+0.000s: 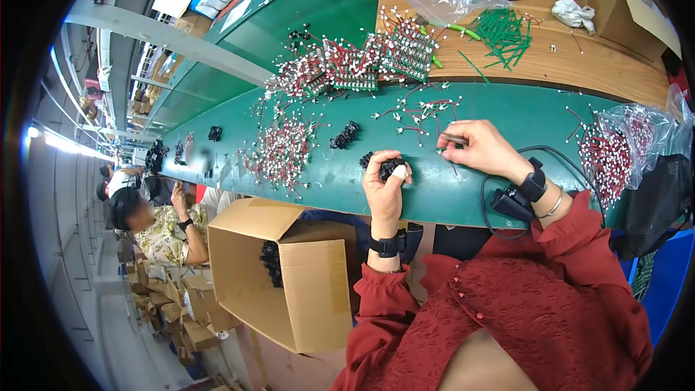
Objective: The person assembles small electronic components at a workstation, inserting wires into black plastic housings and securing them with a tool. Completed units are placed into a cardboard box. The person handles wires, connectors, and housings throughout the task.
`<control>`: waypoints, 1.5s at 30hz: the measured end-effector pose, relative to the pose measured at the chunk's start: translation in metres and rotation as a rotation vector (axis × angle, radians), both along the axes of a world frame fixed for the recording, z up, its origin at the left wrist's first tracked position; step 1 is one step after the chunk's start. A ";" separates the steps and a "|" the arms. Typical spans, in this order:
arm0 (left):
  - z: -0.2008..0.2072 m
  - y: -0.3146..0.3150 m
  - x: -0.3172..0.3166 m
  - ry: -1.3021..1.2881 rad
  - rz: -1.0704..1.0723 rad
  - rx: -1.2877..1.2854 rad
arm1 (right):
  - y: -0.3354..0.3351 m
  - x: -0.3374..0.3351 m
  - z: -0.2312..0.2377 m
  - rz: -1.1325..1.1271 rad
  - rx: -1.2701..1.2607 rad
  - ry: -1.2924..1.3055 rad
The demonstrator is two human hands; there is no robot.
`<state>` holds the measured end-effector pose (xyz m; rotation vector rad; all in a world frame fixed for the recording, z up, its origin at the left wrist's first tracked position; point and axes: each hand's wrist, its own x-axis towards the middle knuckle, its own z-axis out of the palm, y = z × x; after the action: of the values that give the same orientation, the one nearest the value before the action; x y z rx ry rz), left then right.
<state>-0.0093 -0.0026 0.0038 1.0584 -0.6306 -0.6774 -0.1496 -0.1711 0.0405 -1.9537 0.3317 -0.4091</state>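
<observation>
My left hand is closed round a clump of small black plastic parts, which shows between the thumb and fingers. More of the black parts stick out beside the index finger. To the right, my right hand pinches a thin red wire lead just above the green bench top. The fingers hide most of the lead's end. Just beyond the right hand lie loose red leads with white connectors. A small row of black parts lies left of them, farther from me than the left hand.
A heap of red-wired leads and green circuit boards with leads lie on the bench. Bagged leads are at the right. A cardboard box stands open below the front edge. A co-worker sits at the left.
</observation>
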 end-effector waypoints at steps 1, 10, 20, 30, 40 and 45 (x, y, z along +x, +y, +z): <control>0.000 0.000 -0.001 -0.002 -0.003 0.007 | 0.001 0.001 -0.006 -0.030 -0.125 0.043; -0.001 0.002 0.001 0.089 -0.048 0.018 | 0.006 0.006 -0.021 -0.031 -0.360 0.053; 0.000 0.001 0.005 0.121 -0.084 0.003 | 0.011 0.007 -0.023 -0.047 -0.446 0.046; 0.002 -0.001 0.004 0.099 -0.074 -0.027 | 0.010 0.010 -0.027 -0.093 -0.353 0.008; 0.002 -0.016 -0.005 0.353 -0.227 -0.098 | -0.005 -0.002 -0.016 -0.076 1.137 -0.136; -0.003 -0.014 -0.005 0.566 -0.219 -0.185 | -0.001 -0.002 -0.015 -0.090 1.025 -0.132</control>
<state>-0.0140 -0.0170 0.0005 0.5865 -0.3072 -1.0382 -0.1513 -0.1718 0.0254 -0.9104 0.4328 -0.3252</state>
